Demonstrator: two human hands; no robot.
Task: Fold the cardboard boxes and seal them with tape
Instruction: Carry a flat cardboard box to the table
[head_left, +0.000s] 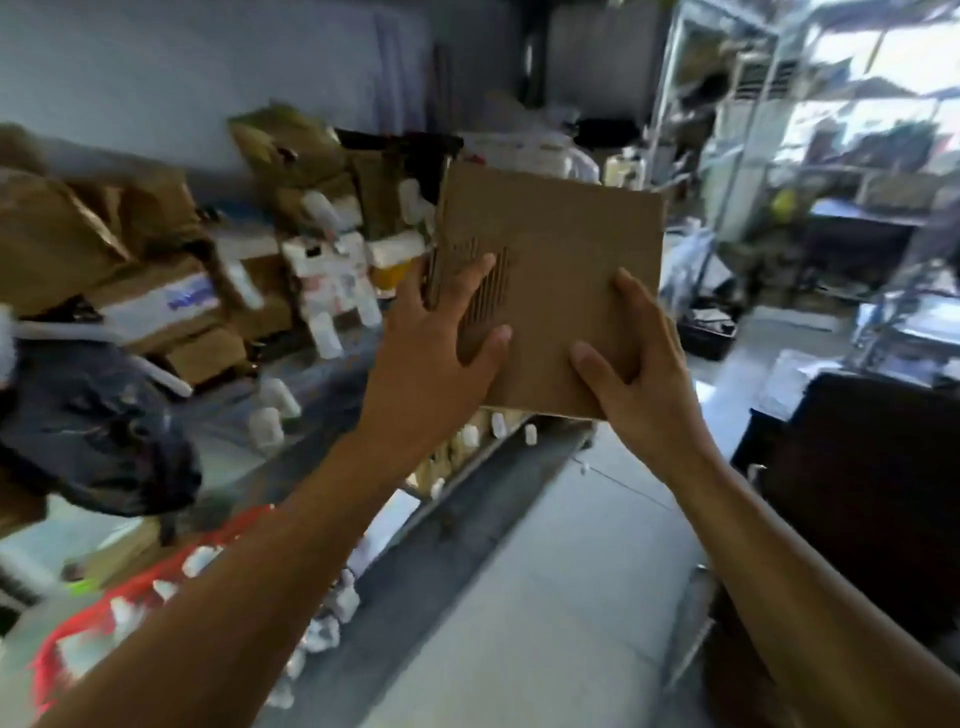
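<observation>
You hold the flat cardboard box (550, 270) up in the air, just past center toward one o'clock. Your left hand (436, 358) clasps its near left edge and your right hand (639, 374) grips the near right corner, thumb on top. To open it cleanly, push the opposite creases toward each other. Fingers behind the board are hidden, no tape shows, and the surroundings are blurred.

This looks like a storeroom or packing room. Brown cardboard boxes (171, 291) sit in messy piles by the wall, small white bottles (270, 426) lie everywhere, and tall metal shelves (727, 130) hold more stuff.
</observation>
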